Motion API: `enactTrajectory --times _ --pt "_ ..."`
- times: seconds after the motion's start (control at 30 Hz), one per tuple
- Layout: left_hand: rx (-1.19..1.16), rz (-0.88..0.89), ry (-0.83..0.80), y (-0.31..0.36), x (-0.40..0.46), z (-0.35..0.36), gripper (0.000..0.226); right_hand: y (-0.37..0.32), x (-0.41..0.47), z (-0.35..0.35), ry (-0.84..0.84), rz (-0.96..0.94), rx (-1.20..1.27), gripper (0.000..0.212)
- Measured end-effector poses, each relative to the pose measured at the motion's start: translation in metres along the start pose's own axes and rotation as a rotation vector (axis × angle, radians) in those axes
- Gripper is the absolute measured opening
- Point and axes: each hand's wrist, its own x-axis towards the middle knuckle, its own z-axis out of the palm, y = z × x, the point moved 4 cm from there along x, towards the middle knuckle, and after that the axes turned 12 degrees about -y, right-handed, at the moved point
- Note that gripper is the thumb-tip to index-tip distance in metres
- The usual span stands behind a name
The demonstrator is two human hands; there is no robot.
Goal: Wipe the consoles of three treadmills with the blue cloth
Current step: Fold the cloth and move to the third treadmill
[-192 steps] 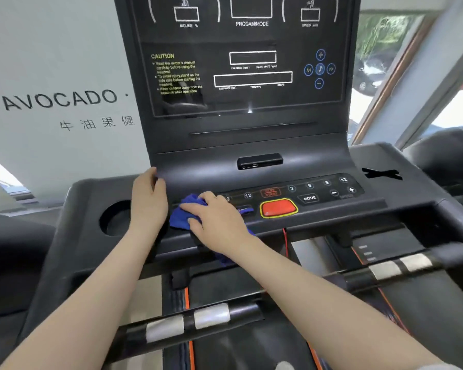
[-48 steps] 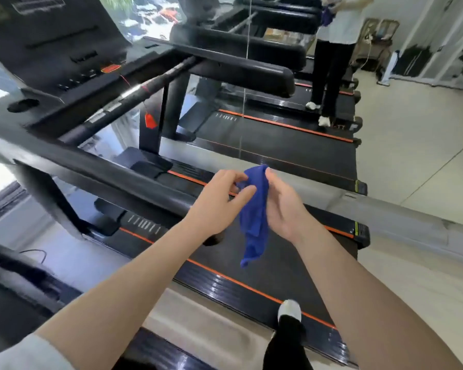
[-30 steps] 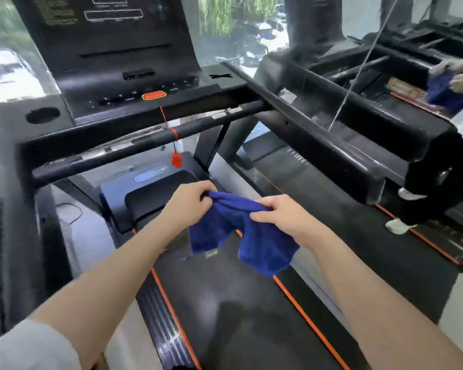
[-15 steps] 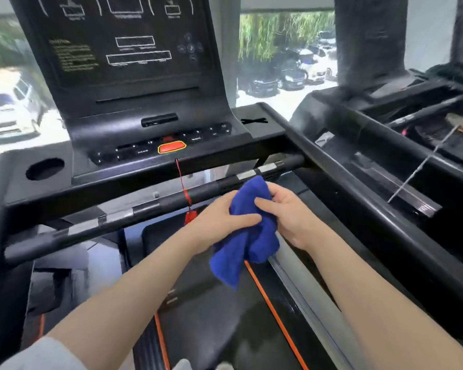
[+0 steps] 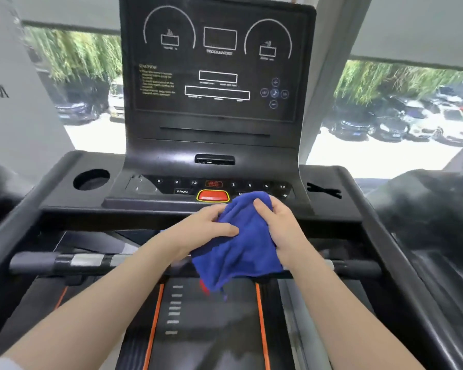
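Note:
A black treadmill console (image 5: 214,145) fills the view ahead, with a dark display panel above and a button row with a red stop button (image 5: 212,196) below. Both hands hold a bunched blue cloth (image 5: 241,247) just in front of the console's lower right edge. My left hand (image 5: 206,228) pinches its left side with the thumb laid across the fabric. My right hand (image 5: 281,225) grips its right side, fingers curled over the top fold. The cloth's lower corner hangs over the crossbar; its top fold hides part of the right buttons.
A round cup holder (image 5: 91,178) sits in the left tray and a black cross mark (image 5: 324,190) on the right tray. A crossbar with silver sensor bands (image 5: 86,261) runs below the hands. The belt with orange stripes (image 5: 206,329) lies underneath. Another treadmill's frame (image 5: 433,209) stands right.
The view has swung from the side onto this console, which now sits square ahead and closer. Both hands have raised the cloth from below the crossbar to the console's lower edge.

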Motion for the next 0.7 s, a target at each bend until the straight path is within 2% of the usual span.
enactTrajectory --times 0.07,0.13,0.2,0.27,0.33,0.4,0.53,0.6,0.7 --pt "0.015 0.005 0.072 0.003 0.006 -0.012 0.044 -0.006 0.022 -0.005 -0.002 -0.007 0.117 0.016" --pt "0.019 0.041 0.175 0.005 0.010 -0.026 0.040 -0.011 0.041 -0.005 -0.036 -0.036 0.246 0.014" --pt "0.007 0.082 0.311 0.005 0.013 -0.041 0.029 -0.013 0.056 0.007 -0.174 -0.052 0.321 0.018" --pt "-0.010 0.118 0.410 0.006 0.015 -0.055 0.018 -0.013 0.069 0.029 -0.325 -0.033 0.344 0.036" --pt "-0.022 0.148 0.469 0.008 0.017 -0.069 0.018 -0.011 0.079 0.052 -0.442 0.009 0.378 0.049" --pt "-0.014 0.179 0.535 0.009 0.016 -0.087 0.017 -0.011 0.090 0.073 -0.516 0.035 0.404 0.052" --pt "0.161 0.187 0.644 0.010 0.018 -0.134 0.013 -0.019 0.118 0.099 -0.549 0.011 0.265 0.051" --pt "0.257 0.200 0.635 0.015 0.021 -0.160 0.017 -0.027 0.136 0.110 -0.501 -0.016 0.189 0.040" --pt "0.346 0.246 0.613 0.032 0.025 -0.202 0.016 -0.043 0.171 0.132 -0.404 -0.046 0.223 0.028"
